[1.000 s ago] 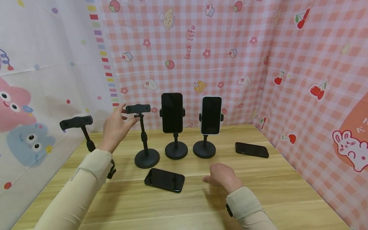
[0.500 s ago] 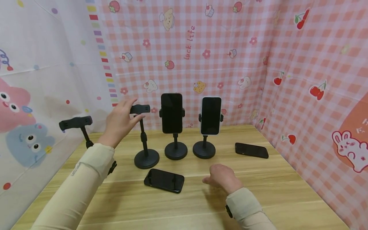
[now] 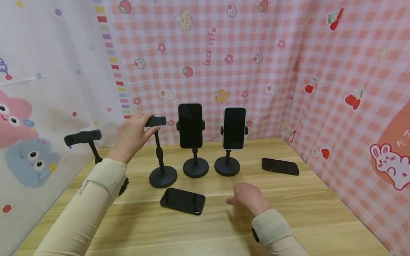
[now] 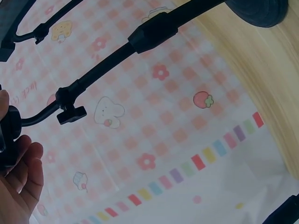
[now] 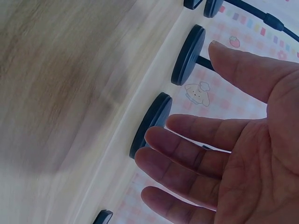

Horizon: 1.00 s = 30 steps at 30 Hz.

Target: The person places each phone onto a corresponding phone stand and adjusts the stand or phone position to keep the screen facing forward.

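Observation:
With its thumb below and fingers above, my left hand [image 3: 132,134] grips the black clamp head [image 3: 156,121] of a phone stand whose round base [image 3: 163,177] stands on the table. In the left wrist view the fingers [image 4: 32,172] curl by that clamp, and the stand's pole [image 4: 107,63] runs up to the right. My right hand [image 3: 248,197] hovers over the table, holding nothing; its fingers are loosely extended in the right wrist view. Between the hands lies a black phone [image 3: 183,201], screen up.
Two stands carry upright phones, a black one [image 3: 190,126] and a white-edged one [image 3: 234,128]. Another phone [image 3: 280,166] lies at the right. At far left is a stand with a bare clamp [image 3: 82,137], its lower part behind my left arm. Printed cloth [image 3: 205,81] hangs behind the table.
My left hand has moved slightly right and closed from a spread pose onto the stand's clamp head. The right hand and the phones stay where they were.

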Available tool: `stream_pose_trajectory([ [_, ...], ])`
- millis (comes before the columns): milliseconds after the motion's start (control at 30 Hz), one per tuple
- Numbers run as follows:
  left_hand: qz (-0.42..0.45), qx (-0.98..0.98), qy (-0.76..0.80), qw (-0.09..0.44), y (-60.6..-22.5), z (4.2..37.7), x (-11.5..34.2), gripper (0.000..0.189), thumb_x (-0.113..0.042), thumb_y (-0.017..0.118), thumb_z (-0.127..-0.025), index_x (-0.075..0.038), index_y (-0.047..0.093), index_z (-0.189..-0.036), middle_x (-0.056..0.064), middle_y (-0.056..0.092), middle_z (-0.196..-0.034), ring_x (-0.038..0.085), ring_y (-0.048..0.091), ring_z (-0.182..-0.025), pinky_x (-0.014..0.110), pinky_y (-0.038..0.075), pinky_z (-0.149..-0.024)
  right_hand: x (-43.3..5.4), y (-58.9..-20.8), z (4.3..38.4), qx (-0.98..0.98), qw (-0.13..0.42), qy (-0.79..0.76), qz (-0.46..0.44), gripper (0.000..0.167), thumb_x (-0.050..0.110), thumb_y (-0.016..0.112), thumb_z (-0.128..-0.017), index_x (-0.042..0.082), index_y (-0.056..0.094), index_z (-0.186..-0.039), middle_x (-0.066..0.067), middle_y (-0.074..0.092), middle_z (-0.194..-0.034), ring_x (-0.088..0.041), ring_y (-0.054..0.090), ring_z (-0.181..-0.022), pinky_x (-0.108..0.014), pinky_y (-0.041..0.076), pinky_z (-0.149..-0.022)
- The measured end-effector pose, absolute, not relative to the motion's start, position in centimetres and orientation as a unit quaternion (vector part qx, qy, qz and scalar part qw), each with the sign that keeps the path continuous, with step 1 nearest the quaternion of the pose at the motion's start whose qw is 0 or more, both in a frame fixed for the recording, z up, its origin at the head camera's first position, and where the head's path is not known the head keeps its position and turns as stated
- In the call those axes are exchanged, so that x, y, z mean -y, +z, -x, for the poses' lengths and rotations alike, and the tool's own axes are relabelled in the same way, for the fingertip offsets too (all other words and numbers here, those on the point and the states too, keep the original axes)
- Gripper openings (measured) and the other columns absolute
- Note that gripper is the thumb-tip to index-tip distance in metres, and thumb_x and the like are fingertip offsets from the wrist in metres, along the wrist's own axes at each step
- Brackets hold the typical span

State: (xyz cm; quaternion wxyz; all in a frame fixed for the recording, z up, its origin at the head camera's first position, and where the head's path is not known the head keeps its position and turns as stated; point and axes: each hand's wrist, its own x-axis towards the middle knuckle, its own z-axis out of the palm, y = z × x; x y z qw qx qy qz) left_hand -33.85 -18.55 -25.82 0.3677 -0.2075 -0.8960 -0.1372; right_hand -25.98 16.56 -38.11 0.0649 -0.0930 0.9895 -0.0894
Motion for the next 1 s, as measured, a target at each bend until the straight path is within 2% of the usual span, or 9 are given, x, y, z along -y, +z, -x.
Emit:
stream_pose_trajectory([
  [167,0.208,0.899,-0.132,0.361,-26.04,33.98,18.73,0.049,-0.029,0.072,-0.092,-0.003,0.06,-0.132,0.017,0.065,-0.107,0.03,0.064,-0.081,0.049,0.054,-0.068,-16.54,-38.32,25.85,-0.989,0.068,-0.092,0.093,0.036,0.038,0.074,-0.088,0.004,0.064,-0.085,-0.008,0.061,-0.085,-0.023,0.053,-0.074,-0.044,0.05,-0.071],
  [433,0.212,0.894,-0.147,0.367,-26.02,34.15,18.99,0.046,-0.029,0.071,-0.093,-0.002,0.061,-0.129,0.015,0.064,-0.1,0.028,0.062,-0.079,0.047,0.054,-0.069,-16.2,-38.39,26.09,-0.99,0.067,-0.085,0.093,0.037,0.039,0.074,-0.088,0.003,0.065,-0.088,-0.011,0.065,-0.092,-0.025,0.059,-0.08,-0.046,0.052,-0.076],
  [733,0.206,0.893,-0.142,0.374,-26.2,34.35,18.98,0.044,-0.029,0.074,-0.091,-0.002,0.062,-0.124,0.014,0.062,-0.095,0.028,0.059,-0.074,0.046,0.052,-0.063,-16.02,-38.23,26.05,-0.99,0.067,-0.082,0.097,0.037,0.04,0.073,-0.088,0.004,0.065,-0.087,-0.009,0.063,-0.087,-0.023,0.057,-0.077,-0.045,0.051,-0.075],
  [1000,0.209,0.9,-0.106,0.369,-25.71,34.6,18.69,0.051,-0.031,0.075,-0.09,0.001,0.061,-0.128,0.019,0.065,-0.106,0.032,0.065,-0.087,0.049,0.054,-0.072,-16.14,-38.1,26.36,-0.99,0.074,-0.079,0.092,0.038,0.04,0.073,-0.089,0.002,0.066,-0.09,-0.011,0.065,-0.091,-0.025,0.059,-0.08,-0.046,0.052,-0.077],
])
